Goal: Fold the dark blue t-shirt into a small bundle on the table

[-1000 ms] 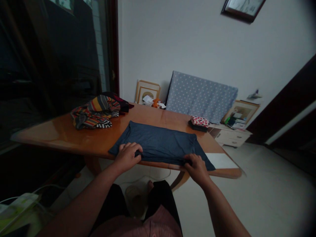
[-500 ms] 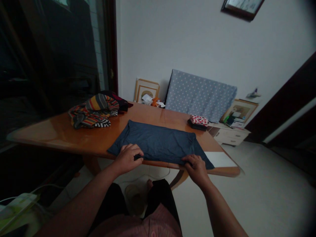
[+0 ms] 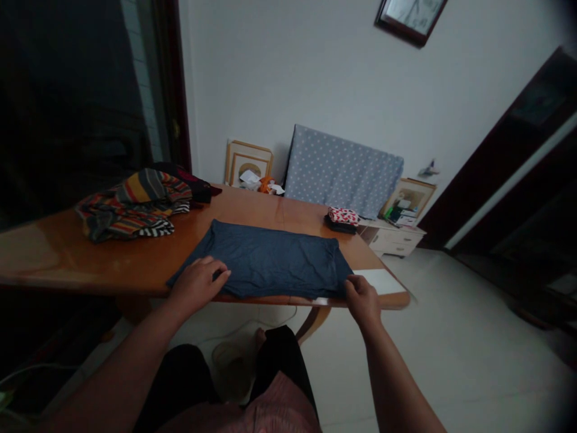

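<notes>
Blue cloth (image 3: 274, 258): we have it spread on the wooden table (image 3: 252, 204), between our hands and reaching beyond them.
Long axis: left to right, along the near edge.
Left hand (image 3: 201, 281): over the left end, loosely open, thumb parted from fingers.
Right hand (image 3: 362, 297): we pinch the right end.
Nearer hand: neither; each meets its own end.

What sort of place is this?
Likely a room in a home: a table with a blue cloth on it, a framed picture on the wall, and a white cabinet.
</notes>
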`<state>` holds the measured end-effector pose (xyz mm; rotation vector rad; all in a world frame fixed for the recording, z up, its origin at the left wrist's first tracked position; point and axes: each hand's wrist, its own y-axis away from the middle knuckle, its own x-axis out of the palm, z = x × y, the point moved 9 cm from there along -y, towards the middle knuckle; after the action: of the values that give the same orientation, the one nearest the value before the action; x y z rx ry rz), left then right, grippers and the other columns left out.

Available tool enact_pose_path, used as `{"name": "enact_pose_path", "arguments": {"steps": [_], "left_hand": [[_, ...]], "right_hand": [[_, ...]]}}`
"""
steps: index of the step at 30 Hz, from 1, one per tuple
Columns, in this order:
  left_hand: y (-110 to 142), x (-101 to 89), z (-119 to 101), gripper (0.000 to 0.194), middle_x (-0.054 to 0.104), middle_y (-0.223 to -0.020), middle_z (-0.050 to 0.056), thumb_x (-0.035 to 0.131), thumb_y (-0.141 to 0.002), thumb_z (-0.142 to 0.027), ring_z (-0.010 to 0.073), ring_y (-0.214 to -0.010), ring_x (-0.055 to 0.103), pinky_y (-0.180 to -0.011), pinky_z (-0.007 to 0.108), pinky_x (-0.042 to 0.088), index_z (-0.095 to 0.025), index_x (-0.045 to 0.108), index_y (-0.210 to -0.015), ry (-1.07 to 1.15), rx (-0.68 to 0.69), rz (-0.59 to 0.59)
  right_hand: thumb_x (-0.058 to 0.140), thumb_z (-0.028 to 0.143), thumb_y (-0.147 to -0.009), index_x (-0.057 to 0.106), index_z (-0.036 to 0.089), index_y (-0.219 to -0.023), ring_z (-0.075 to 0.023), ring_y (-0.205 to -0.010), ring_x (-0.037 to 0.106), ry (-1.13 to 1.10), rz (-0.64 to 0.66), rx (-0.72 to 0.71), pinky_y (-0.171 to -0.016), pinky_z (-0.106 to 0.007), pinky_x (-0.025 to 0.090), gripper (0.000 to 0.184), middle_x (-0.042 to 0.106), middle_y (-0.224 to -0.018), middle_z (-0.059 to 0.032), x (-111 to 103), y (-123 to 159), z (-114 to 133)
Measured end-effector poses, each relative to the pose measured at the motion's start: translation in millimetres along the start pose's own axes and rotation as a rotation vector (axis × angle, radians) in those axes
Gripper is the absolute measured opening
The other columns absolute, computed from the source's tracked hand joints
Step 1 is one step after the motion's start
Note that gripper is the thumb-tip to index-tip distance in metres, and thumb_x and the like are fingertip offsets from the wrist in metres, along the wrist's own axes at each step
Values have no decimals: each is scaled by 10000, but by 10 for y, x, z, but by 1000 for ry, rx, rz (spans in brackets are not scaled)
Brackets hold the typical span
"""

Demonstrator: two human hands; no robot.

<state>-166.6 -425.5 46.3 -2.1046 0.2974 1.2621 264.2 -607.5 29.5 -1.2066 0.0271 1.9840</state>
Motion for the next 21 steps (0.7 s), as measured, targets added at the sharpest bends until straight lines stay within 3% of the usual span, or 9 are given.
{"name": "enact_pose_path", "arguments": {"steps": [3,6,13,21], "left_hand": [[4,26,-9,289,649,-941,56,514,-936,-461,235,-908,594,-842,351,438,-250,712,-948,-56,5,13],[0,38,-20,284,653,-963,61,522,-928,-461,241,-924,597,-853,361,440,-256,715,-968,-76,16,43],[-65,21,18,271,659,-939,60,550,-900,-464,238,-911,610,-836,358,457,-255,718,-943,32,25,120],[-571,-118,237,302,660,-904,53,487,-931,-454,219,-856,622,-778,330,469,-237,696,-936,93,32,114]], "right_hand": [[535,459,-880,693,240,-1175,-274,-968,650,122,54,-37,-788,-365,450,400,742,-968,-61,108,38,163],[549,352,-851,681,260,-1174,-260,-953,644,174,83,-79,-768,-347,431,361,735,-942,-32,185,51,249],[551,321,-814,685,252,-1092,-226,-830,654,126,120,-63,-682,-308,420,316,720,-867,-16,223,-11,85],[487,388,-893,692,232,-1063,-238,-993,665,-44,46,-173,-859,-346,493,309,726,-1063,-58,112,-443,247]]}}
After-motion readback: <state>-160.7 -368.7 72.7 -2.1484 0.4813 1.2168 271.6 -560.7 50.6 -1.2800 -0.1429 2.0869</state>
